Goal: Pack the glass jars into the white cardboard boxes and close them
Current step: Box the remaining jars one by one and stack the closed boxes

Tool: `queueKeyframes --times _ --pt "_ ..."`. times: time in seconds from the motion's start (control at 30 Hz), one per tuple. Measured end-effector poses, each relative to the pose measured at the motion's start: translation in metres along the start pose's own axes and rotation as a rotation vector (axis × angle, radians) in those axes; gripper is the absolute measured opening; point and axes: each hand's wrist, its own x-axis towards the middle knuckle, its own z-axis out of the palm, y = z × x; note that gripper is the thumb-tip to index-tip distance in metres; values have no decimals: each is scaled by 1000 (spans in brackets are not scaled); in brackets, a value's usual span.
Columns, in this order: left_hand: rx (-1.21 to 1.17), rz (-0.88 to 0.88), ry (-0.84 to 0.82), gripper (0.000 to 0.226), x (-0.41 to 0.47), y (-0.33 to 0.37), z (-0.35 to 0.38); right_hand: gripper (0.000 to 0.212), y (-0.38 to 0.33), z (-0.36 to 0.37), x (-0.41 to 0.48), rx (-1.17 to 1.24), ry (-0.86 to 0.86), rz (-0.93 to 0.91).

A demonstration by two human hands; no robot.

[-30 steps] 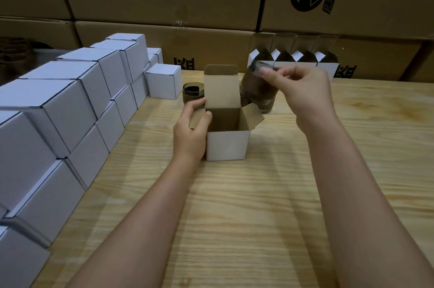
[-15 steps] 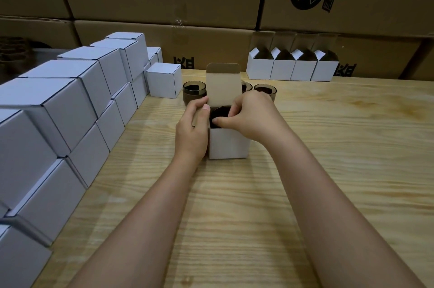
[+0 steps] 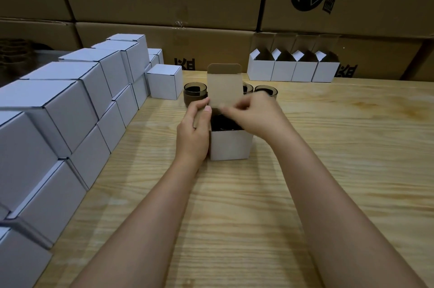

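- Since a glass jar (image 3: 224, 122) sits down inside the open box (image 3: 231, 144) at the middle of the table (image 3: 234, 217), the head view suggests the step in hand is closing, not loading.
- The left hand (image 3: 195, 132) grips the box's left wall, thumb pressing the side flap. The right hand (image 3: 253, 116) is over the opening, fingers curled at the foot of the upright lid (image 3: 224, 85). It is blurred, so I cannot tell whether it pinches cardboard.
- Next move, likely: fold the side flaps in, swing the lid down and tuck its tongue behind the front wall while the left hand steadies the box.
- Loose jars (image 3: 195, 93) stand just behind.
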Motion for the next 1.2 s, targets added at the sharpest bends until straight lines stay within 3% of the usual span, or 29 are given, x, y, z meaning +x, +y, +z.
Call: queueKeyframes --times 0.07,0.13,0.17,0.23,0.3,0.4,0.5,0.63,0.73,0.93,1.2 --pt "9 1 -3 39 0 0 0 23 7 1 0 351 337 -29" --pt "19 -2 -10 42 0 0 0 23 22 3 0 727 531 5" --pt "21 -4 -11 42 0 0 0 23 31 6 -1 926 522 60" --pt "29 -2 -14 42 0 1 0 23 47 15 -4 1239 345 191" --pt "20 -2 -13 45 0 2 0 27 56 24 -5 1382 121 258" --pt "-65 -12 -7 57 1 3 1 34 55 32 -4 1400 -98 144" --pt "-125 -32 -23 62 -1 5 2 34 49 37 -6 1282 -210 86" --pt "-254 -149 3 62 1 7 -1 38 50 39 -3 1229 -192 100" --pt "-339 -255 69 48 4 4 -4 38 51 40 -2 1198 -190 97" --pt "-261 -196 -82 17 1 8 0 43 53 43 -2 1231 -165 53" --pt "-229 -173 -119 24 2 8 3 34 53 40 -6 1241 -145 -64"
